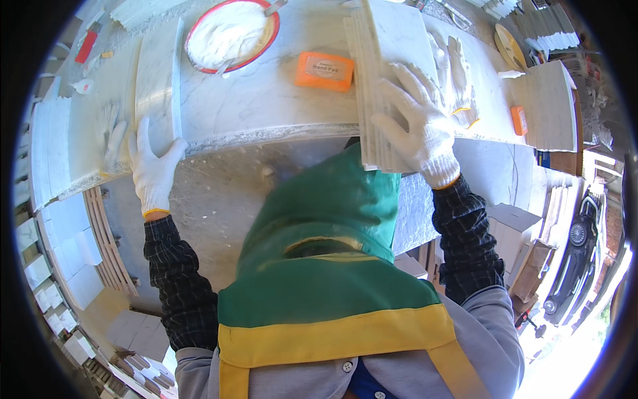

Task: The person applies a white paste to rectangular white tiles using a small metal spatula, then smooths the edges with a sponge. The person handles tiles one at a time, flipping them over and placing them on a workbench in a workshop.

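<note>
Gloved left hand (155, 169), between nine and ten o'clock: thumb and fingers spread at the near end of a pale slab (158, 86) lying at ten; whether it grips is unclear. Gloved right hand (415, 123), at two: fingers fanned flat, unclenched, over a tile stack (399, 40) at one. Beyond, a red-rimmed bowl (229, 33) of white material sits at eleven, an orange box (324, 71) at twelve.

From my head, the left fisheye camera looks steeply down past my green apron (325, 292) to the bench (266, 100), close above my left hand (156, 169) and right hand (423, 133), both inside its round, dark-rimmed view.
</note>
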The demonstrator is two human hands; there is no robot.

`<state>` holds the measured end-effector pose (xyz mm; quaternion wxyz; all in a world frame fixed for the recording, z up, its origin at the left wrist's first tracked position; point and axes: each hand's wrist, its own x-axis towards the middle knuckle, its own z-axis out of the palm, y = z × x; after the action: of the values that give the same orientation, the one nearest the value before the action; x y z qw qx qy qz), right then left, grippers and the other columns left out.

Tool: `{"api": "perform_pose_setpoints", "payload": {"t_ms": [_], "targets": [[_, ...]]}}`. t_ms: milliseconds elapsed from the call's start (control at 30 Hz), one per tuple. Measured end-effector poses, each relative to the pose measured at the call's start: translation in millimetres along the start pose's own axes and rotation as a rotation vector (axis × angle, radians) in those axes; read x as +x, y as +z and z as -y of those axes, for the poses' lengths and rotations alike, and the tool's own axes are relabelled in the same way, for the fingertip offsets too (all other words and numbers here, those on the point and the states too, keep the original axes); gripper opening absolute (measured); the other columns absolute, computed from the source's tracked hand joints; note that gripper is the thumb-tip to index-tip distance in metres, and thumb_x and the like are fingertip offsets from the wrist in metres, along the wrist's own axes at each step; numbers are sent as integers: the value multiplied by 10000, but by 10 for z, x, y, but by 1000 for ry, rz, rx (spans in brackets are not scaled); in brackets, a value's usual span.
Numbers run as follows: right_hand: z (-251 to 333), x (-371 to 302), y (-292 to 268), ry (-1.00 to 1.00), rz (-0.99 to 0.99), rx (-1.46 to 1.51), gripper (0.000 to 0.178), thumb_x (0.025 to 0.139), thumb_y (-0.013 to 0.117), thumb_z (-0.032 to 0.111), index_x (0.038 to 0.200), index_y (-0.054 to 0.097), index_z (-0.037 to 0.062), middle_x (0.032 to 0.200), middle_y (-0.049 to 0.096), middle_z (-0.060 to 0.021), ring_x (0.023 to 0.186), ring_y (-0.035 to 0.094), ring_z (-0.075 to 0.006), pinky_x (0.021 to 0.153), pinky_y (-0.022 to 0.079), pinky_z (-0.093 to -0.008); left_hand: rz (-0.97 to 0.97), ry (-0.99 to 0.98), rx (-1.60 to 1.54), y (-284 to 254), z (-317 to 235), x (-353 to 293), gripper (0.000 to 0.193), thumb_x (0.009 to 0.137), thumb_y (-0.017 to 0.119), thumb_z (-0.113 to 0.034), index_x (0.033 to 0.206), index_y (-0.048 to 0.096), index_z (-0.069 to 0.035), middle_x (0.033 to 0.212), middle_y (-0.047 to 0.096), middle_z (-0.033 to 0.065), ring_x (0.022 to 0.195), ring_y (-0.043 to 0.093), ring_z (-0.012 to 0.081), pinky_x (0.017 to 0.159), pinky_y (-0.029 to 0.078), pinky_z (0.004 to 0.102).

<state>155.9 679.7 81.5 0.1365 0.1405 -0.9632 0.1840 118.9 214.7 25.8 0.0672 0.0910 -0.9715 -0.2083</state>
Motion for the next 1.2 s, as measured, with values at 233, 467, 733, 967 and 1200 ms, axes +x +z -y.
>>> {"api": "perform_pose_setpoints", "payload": {"t_ms": [233, 467, 733, 967, 1200], "targets": [[-32, -50, 28, -79, -182, 37, 400, 778, 770, 273, 1134, 751, 92, 1303, 668, -143, 1262, 585, -391, 1071, 465, -495, 64, -14, -66, -187, -112, 139, 987, 690, 918, -231, 1536, 453, -26, 1523, 514, 220, 1382, 519, 338, 1162, 395, 408], [191, -54, -59, -19, -193, 20, 390, 819, 768, 205, 1179, 724, 60, 1319, 661, -152, 1260, 582, -403, 1063, 464, -499, 162, 18, 100, -641, -382, 261, 1081, 685, 923, -311, 1578, 387, -21, 1557, 489, 223, 1455, 452, 325, 1193, 358, 392], [1198, -201, 484, -237, -2, 834, 434, 835, 796, 149, 1248, 704, 55, 1258, 703, -164, 1141, 670, -366, 1000, 535, -447, 203, -154, -403, -357, -53, 289, 1010, 801, 880, -354, 1591, 354, -9, 1492, 558, 174, 1352, 543, 270, 1069, 460, 348], [1506, -120, 1123, 35, 496, 1275, 391, 969, 715, 202, 1321, 679, 35, 1297, 699, -175, 1194, 669, -291, 1037, 518, -376, 191, -304, -1000, -419, -82, 123, 492, 971, 735, -347, 1337, 627, -36, 1015, 648, 3, 793, 588, 76, 637, 483, 237], [1456, 48, 945, 454, 558, 1618, 657, 994, 675, 390, 1505, 503, 14, 1412, 645, -108, 1217, 622, -212, 1046, 496, -334, -57, -340, -1114, -298, -511, -689, 401, 1072, 588, -219, 1388, 600, 29, 1249, 664, 49, 1018, 629, 99, 868, 518, 244]]}}
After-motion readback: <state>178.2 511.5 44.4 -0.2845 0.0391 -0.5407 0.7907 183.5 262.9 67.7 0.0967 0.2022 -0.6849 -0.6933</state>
